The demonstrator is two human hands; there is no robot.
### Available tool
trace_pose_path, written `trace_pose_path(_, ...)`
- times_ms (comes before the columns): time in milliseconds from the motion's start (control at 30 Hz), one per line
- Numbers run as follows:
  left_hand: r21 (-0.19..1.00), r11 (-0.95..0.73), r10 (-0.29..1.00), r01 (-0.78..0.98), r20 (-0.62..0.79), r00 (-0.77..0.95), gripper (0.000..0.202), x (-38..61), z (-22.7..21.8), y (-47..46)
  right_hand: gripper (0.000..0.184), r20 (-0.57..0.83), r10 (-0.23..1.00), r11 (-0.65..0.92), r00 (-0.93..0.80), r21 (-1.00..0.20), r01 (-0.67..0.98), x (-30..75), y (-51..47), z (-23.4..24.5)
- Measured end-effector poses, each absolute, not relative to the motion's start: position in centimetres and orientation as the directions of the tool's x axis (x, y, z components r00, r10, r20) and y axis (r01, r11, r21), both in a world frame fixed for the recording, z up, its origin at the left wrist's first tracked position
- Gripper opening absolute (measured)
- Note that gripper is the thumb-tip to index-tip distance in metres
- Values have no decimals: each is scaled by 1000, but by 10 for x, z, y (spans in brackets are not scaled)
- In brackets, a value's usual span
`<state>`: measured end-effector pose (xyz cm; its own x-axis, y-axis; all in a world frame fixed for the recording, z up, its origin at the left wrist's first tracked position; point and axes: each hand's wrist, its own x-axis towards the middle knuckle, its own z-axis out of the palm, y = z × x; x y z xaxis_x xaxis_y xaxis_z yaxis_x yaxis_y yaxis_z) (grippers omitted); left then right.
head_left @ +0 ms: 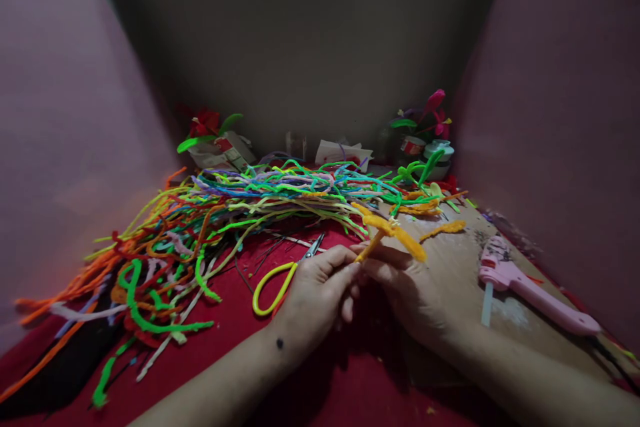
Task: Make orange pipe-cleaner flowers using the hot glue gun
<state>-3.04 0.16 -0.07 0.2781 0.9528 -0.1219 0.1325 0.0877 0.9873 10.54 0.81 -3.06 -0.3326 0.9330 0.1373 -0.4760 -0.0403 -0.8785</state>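
Observation:
In the middle of the head view, my left hand (317, 293) and my right hand (413, 287) meet at the fingertips. Between them they pinch the stem of a yellow-orange pipe-cleaner flower (395, 230). Its fuzzy petals spread above my fingers, and pale tips show at its centre. The thumb and forefinger of each hand are closed near the stem's lower end; the exact contact is partly hidden. Scissors with yellow handles (293, 267) lie just left of my left hand, which covers part of them. A separate yellow-orange petal piece (447, 229) rests beyond my right hand.
A large heap of coloured pipe cleaners (280, 190) spreads across the red cloth (320, 393). At right, a pink glue gun (537, 293) lies on a cardboard sheet (450, 267). Finished-looking flowers (437, 120) and a lidded jar (439, 150) stand near the back wall.

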Motion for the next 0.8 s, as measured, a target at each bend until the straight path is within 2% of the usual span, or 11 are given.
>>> trace_pose_path(100,981,195,918,5,-185,352,21,-30,1,2,15,123,913,-112,-388,-841,-530,107,7,-28)
trace_pose_path(300,948,288,859,-136,-193,475,25,-35,-7,4,17,118,930,-78,-348,-863,-500,110,8,-28)
trace_pose_path(500,895,393,769,-212,-193,610,30,-38,-10,8,19,143,934,-34,-327,-877,-480,109,8,-27)
trace_pose_path(633,872,421,747,-251,-176,641,27,-40,-9,10,21,130,930,-51,-345,-881,-470,112,8,-32)
trace_pose_path(800,852,449,735,-268,-182,653,19,-45,-8,13,24,184,951,74,-249,-917,-392,113,11,-30)
